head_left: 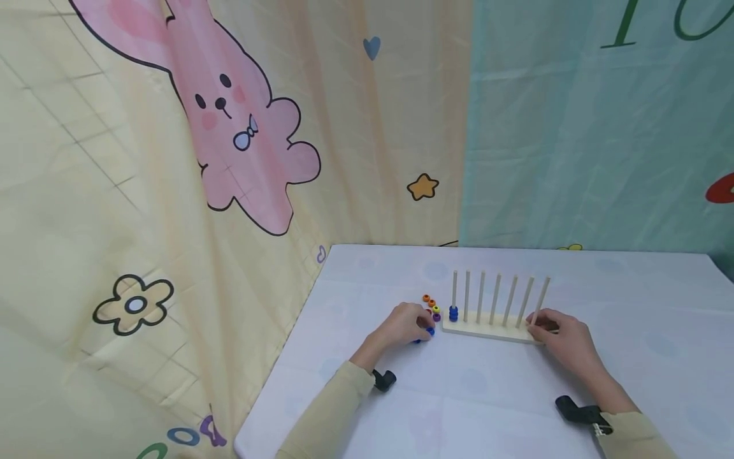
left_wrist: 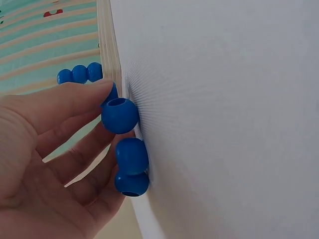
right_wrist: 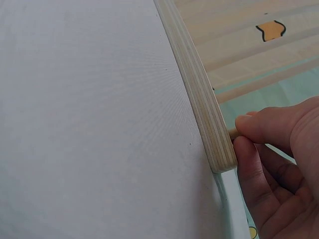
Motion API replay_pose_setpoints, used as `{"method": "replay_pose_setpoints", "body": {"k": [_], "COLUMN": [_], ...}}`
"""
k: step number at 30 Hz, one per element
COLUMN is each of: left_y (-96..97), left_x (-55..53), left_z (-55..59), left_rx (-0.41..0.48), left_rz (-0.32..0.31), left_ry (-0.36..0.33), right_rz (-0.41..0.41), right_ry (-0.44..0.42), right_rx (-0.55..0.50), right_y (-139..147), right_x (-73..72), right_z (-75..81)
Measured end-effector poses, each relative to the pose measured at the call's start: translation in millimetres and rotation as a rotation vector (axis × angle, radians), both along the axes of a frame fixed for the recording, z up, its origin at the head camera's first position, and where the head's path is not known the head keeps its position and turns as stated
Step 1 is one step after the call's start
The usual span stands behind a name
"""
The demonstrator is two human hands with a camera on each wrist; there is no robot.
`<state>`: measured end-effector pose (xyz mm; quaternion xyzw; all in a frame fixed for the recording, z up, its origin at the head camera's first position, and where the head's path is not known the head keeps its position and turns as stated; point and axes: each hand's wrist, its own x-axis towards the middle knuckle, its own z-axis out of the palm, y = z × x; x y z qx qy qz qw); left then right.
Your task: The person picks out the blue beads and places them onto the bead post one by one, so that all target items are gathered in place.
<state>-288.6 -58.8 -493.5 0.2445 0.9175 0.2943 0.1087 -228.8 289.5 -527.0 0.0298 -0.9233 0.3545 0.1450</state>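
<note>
1. Hanging behind the work, a pale yellow and teal printed fabric point(head_left: 390, 127) is being used as a backdrop.
2. Beneath everything, a broad white-topped table point(head_left: 470, 408) is being worked upon.
3. On it, a long, pale wooden board point(head_left: 487, 333) is being steadied at its right end.
4. By the bare right hand point(head_left: 564, 338), the slim wooden rightmost peg point(right_wrist: 233, 133) is being pinched low between thumb and index finger, the other fingers being held bent.
5. At the board's left end, the bare left hand point(head_left: 404, 324) is being held low, thumb and fingertips closing on a partly hidden, round blue bead point(left_wrist: 110, 94).
6. Only the leftmost peg point(head_left: 455, 287) is being filled, by three stacked blue beads point(head_left: 453, 313); six pegs are being left bare, so an early stage is being judged.
7. Loose blue beads point(left_wrist: 120, 115) and small orange, yellow, red and purple beads point(head_left: 432, 302) are being left to thread.
</note>
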Motion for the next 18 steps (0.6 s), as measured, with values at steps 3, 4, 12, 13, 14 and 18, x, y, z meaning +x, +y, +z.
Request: {"method": "replay_pose_setpoints", "body": {"k": [3,4,12,13,14,18], "left_y": [-0.8,-1.1,-2.8,-2.9,-3.0,-3.1], "left_x": [0.6,1.0,2.9,2.9,2.8,1.9], "left_z": [2.2,3.1,17.6,19.8,21.9,29.8], "left_rx": [0.014,0.018,0.083,0.092,0.100,0.131], "left_rz": [0.010,0.012,0.029,0.032,0.036,0.035], "left_ry": [-0.004,-0.006,-0.006,0.000,0.007,0.038], "right_rz": [-0.001,-0.001,-0.002,-0.001,0.002,0.001], "right_ry": [0.003,0.002,0.006,0.007,0.006,0.005], "right_rx": [-0.003,-0.004,-0.006,-0.006,-0.007,-0.007], "right_y": [-0.2,-0.4,-0.4,-0.3,-0.2,-0.1], "right_x": [0.0,0.2,1.1,1.2,1.3,0.9], "right_z": [-0.2,-0.3,1.1,1.2,1.0,1.1]}}
